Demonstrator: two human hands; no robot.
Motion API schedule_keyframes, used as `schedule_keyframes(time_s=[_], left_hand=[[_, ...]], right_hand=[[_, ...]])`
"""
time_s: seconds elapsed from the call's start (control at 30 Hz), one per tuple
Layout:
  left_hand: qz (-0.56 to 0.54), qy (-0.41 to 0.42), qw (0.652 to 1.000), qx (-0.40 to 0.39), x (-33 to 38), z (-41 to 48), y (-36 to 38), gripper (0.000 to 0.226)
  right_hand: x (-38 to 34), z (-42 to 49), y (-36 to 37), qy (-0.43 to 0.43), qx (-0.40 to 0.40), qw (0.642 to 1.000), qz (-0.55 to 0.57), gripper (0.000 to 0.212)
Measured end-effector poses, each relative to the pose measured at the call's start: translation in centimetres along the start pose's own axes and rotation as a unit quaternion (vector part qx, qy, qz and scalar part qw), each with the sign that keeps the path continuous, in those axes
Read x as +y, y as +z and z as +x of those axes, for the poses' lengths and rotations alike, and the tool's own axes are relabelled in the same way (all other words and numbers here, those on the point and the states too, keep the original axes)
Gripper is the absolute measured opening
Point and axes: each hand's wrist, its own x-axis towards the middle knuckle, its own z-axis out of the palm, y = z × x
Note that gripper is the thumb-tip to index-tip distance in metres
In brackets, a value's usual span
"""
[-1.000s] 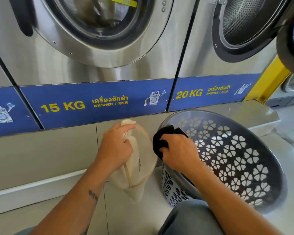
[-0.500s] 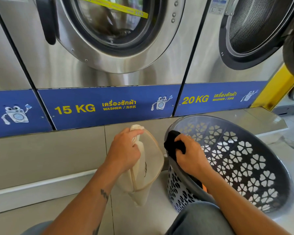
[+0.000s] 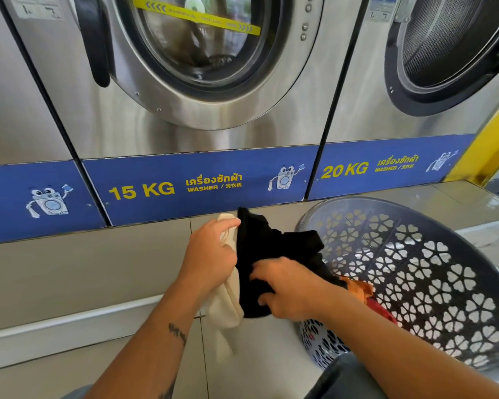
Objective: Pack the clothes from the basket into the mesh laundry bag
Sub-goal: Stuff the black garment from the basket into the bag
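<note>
My left hand [image 3: 211, 254] grips the top edge of a cream mesh laundry bag [image 3: 225, 309], which hangs down in front of the tiled step. My right hand [image 3: 288, 286] holds a black garment [image 3: 271, 249] that stretches from the bag's mouth back toward the basket. The dark grey plastic basket [image 3: 432, 272] with flower-shaped cutouts lies tilted at the right. Orange [image 3: 360, 287] and red [image 3: 382, 311] clothes show inside it behind my right wrist. The bag's opening is hidden by the black garment.
Steel washers stand right behind: a 15 KG one with a closed round door [image 3: 202, 53] and a 20 KG one with an open drum [image 3: 450, 44]. A grey tiled step [image 3: 84, 272] runs below them. My knee [image 3: 343, 378] is at the bottom edge.
My right hand has pulled the black garment out over the basket rim and moved it left against the bag. The garment has unfolded. My left hand kept hold of the bag.
</note>
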Motion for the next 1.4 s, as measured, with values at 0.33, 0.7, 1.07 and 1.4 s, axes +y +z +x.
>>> schedule_keyframes(time_s=[0.33,0.7,1.07,1.4], left_hand=[[-0.038,-0.020,0.998,-0.054,-0.5,0.2,-0.2,0.068],[-0.035,0.026,0.996,-0.073,0.2,-0.2,0.5,0.072],[-0.151,-0.023,0.988,-0.020,2.1,-0.8,0.9,0.067],[-0.102,-0.030,0.994,0.003,0.3,0.1,0.5,0.069]], right_hand=[[0.6,-0.9,-0.4,0.059,0.066,0.967,-0.237,0.107],[2.8,0.0,-1.0,0.056,0.171,0.971,-0.160,0.045],[2.3,0.0,1.6,-0.129,0.082,0.951,-0.268,0.019],[6.1,-3.9,-1.9,0.100,0.195,0.973,0.076,0.090]])
